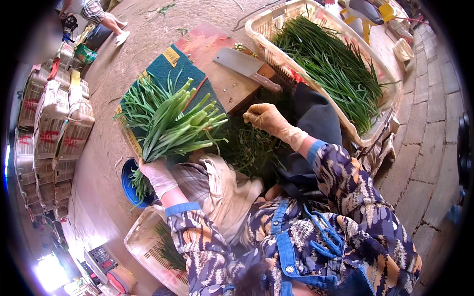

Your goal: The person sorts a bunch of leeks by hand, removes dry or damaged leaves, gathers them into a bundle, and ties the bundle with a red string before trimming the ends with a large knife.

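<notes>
My left hand point(157, 176), in a pale thin glove, is closed round the lower part of a bunch of leafy greens point(180, 118). Its thick, light-green stalk ends point up and right, while loose leaves hang below my fist. The bunch lies over a dark green board point(190, 74) with a yellow edge. My right hand point(269, 120), in a yellowish glove, hovers right of the bunch with fingers curled and pinched together; anything between them is too small to see. Beneath it, loose green trimmings point(249, 153) are piled in shadow.
A cleaver point(239, 61) lies on a wooden board point(212, 44) beyond my hands. At right stands a cream plastic basket point(390, 91) of long green leaves point(331, 66). A blue bucket point(127, 172) and another basket point(143, 232) are at left. Stacked crates point(54, 123) and a person point(106, 19) are farther off.
</notes>
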A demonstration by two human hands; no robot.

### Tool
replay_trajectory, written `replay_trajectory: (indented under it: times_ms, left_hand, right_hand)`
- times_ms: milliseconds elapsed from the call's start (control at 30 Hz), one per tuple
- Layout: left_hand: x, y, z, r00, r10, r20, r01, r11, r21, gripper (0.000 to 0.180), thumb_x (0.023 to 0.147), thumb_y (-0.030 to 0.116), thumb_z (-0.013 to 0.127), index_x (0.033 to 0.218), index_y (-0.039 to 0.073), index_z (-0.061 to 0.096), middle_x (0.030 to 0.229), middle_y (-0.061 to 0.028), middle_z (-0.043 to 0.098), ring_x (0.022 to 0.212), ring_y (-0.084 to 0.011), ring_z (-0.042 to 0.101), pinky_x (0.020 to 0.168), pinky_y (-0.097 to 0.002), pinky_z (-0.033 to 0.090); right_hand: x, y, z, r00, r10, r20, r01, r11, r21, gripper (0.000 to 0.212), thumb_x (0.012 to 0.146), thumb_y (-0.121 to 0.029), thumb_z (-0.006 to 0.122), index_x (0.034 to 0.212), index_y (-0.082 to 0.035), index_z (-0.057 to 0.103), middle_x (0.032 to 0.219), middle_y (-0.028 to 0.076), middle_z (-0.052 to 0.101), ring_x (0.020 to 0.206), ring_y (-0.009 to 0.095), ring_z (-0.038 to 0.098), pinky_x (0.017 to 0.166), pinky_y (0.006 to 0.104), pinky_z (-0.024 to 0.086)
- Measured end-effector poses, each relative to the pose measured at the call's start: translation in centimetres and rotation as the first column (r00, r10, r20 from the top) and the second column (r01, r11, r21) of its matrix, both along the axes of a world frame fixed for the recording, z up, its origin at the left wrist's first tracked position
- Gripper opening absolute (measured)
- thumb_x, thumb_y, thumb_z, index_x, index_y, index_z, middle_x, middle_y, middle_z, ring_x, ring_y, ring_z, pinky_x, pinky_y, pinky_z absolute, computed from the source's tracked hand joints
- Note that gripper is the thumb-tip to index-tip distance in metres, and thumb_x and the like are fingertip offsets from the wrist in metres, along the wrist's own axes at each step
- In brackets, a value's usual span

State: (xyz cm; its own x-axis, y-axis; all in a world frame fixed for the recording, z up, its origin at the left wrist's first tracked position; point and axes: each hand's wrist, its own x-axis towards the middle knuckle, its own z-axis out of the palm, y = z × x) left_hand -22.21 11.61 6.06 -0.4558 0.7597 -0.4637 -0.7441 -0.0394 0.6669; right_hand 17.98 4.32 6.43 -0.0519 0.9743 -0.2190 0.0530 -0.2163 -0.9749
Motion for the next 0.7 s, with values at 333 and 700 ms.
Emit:
replay_trajectory:
  times_ms: [333,700]
  left_hand:
    - [0.9,-0.5,0.5,0.998,-0.058,-0.007,0.058,0.998,0.037,0.064,0.090,0.043,0.031,0.134,0.001,0.049,0.135,-0.0218,0.053,0.122,-0.0422,0.051,0.100,-0.0600,0.041]
    - [3.3,0.0,1.4,0.998,-0.053,-0.046,0.055,0.997,0.045,0.063,0.092,0.047,0.029,0.129,0.000,0.050,0.131,-0.0225,0.053,0.119,-0.0413,0.051,0.102,-0.0587,0.040]
  right_hand:
    - [-4.3,-0.8,9.0,0.883,0.299,-0.361,-0.324,0.946,-0.007,0.024,0.091,-0.025,0.067,0.093,-0.001,0.071,0.070,-0.002,0.061,0.054,0.004,0.044,0.047,0.0206,0.033]
    - [-6.1,1.1,8.4,0.983,0.083,0.162,-0.124,0.957,0.263,0.030,0.085,-0.025,0.075,0.098,0.002,0.066,0.083,0.010,0.070,0.078,0.013,0.062,0.073,0.0292,0.051]
